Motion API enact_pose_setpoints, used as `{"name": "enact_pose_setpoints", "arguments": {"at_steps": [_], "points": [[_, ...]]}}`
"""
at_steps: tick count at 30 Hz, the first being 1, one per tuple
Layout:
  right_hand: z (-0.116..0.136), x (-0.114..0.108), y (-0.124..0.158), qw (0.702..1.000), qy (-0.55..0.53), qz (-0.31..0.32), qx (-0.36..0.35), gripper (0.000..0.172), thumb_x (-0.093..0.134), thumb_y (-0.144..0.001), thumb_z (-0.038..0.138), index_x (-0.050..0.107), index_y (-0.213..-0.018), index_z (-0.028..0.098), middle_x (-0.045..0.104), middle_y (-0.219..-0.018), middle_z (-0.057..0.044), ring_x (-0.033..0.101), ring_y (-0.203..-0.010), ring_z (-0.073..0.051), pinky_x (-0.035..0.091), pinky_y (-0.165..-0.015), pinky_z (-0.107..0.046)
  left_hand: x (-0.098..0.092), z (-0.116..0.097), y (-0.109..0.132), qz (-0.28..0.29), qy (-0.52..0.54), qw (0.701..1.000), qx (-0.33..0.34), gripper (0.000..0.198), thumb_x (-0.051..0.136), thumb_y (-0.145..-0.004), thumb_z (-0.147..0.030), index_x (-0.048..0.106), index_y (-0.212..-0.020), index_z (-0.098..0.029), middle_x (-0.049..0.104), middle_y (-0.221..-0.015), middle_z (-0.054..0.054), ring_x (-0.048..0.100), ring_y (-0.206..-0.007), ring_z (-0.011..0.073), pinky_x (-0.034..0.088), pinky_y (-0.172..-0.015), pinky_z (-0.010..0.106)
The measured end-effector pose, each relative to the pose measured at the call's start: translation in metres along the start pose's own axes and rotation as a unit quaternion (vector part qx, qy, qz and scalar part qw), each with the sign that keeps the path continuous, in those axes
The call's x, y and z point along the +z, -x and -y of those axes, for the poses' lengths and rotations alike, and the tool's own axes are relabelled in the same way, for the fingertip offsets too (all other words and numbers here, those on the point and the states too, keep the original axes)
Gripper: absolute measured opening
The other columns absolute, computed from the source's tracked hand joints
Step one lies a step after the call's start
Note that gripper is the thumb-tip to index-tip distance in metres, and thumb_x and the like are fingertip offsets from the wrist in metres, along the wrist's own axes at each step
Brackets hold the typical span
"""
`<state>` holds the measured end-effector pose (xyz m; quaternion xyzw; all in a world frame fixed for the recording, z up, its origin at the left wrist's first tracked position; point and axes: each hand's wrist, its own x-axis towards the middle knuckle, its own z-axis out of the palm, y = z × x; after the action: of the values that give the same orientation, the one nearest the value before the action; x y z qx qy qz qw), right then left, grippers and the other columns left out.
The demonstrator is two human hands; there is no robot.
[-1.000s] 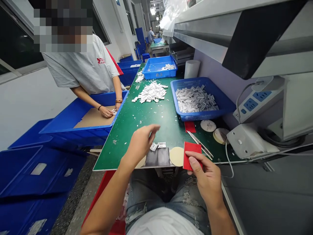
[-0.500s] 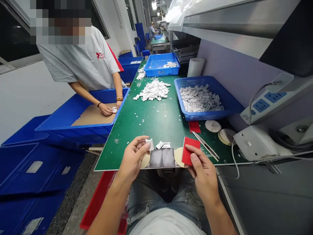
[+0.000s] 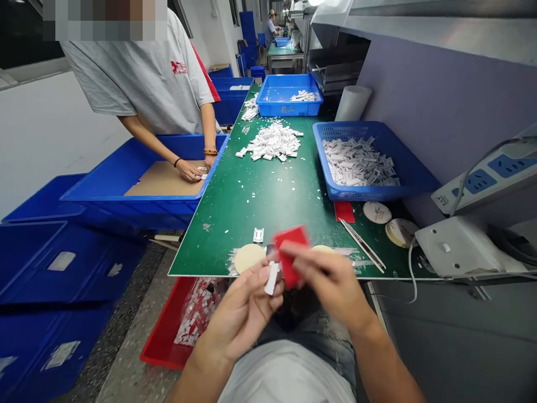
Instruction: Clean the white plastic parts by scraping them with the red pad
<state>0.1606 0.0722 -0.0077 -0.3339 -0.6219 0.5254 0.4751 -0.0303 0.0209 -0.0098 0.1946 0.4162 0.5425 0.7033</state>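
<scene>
My left hand (image 3: 245, 308) pinches a small white plastic piece (image 3: 272, 279) between thumb and fingers, just past the table's front edge. Close against that piece is a flat red pad (image 3: 292, 254), gripped in my right hand (image 3: 335, 280); both pad and fingers are smeared by motion. Whether the pad touches the white piece I cannot tell. Another white plastic piece (image 3: 258, 235) lies on the table beyond my left hand. Two cream round discs, one at left (image 3: 249, 259) and one at right (image 3: 323, 249), sit along the front edge, the right one partly covered.
White pieces fill a blue basket (image 3: 352, 193) at right and form a pile (image 3: 274, 141) on the green table (image 3: 268, 190). A utility knife (image 3: 361, 244) lies at front right. At left a co-worker's hand (image 3: 188, 170) reaches into a blue bin (image 3: 134, 197). Below stands a red bin (image 3: 161, 347).
My hands have come together, bringing the red pad beside the white piece in my left hand. The camera view has shifted, and the dark blocks at the edge are now mostly hidden.
</scene>
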Motion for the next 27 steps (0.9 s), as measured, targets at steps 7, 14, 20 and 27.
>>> {"name": "enact_pose_setpoints", "arguments": {"at_steps": [7,14,20,27], "points": [[-0.008,0.023,0.025,0.987,-0.031,-0.144,0.061,0.033,0.072,-0.098,0.048,0.084,-0.122,0.029,0.085,-0.109,-0.007,0.075,-0.072,-0.019,0.062,-0.060,-0.027,-0.010,0.018,-0.001,-0.164,-0.315,0.823,0.443,0.064,0.085,-0.085,-0.013,0.067,-0.144,-0.031,0.084,-0.100,-0.001,0.079,-0.094,0.0160,0.062,-0.100,0.031],[0.005,0.023,0.008,0.997,-0.037,-0.055,0.033,0.029,0.072,-0.099,0.042,0.084,-0.123,0.029,0.083,-0.079,-0.002,0.069,-0.060,-0.016,0.061,-0.059,-0.027,-0.012,0.028,0.007,-0.171,-0.343,0.740,0.553,0.087,0.089,-0.076,-0.003,0.056,-0.150,-0.033,0.085,-0.094,-0.003,0.082,-0.091,0.0216,0.067,-0.091,0.039],[-0.003,0.011,0.004,0.978,-0.014,-0.202,0.051,0.030,0.073,-0.098,0.041,0.084,-0.124,0.029,0.085,-0.103,-0.005,0.071,-0.070,-0.016,0.061,-0.065,-0.027,-0.007,0.023,-0.003,-0.146,-0.124,0.913,0.359,0.038,0.098,-0.071,-0.028,0.081,-0.105,-0.026,0.081,-0.082,-0.002,0.078,-0.070,0.0114,0.064,-0.067,0.018],[-0.004,0.008,0.023,0.964,-0.177,-0.171,0.102,0.038,0.075,-0.097,0.047,0.080,-0.131,0.031,0.081,-0.076,-0.003,0.058,-0.045,-0.011,0.048,-0.044,-0.023,-0.006,0.021,-0.006,-0.079,-0.144,0.916,0.366,0.019,0.092,-0.080,-0.026,0.075,-0.087,-0.024,0.082,-0.089,0.000,0.079,-0.086,0.0132,0.064,-0.084,0.023]]}}
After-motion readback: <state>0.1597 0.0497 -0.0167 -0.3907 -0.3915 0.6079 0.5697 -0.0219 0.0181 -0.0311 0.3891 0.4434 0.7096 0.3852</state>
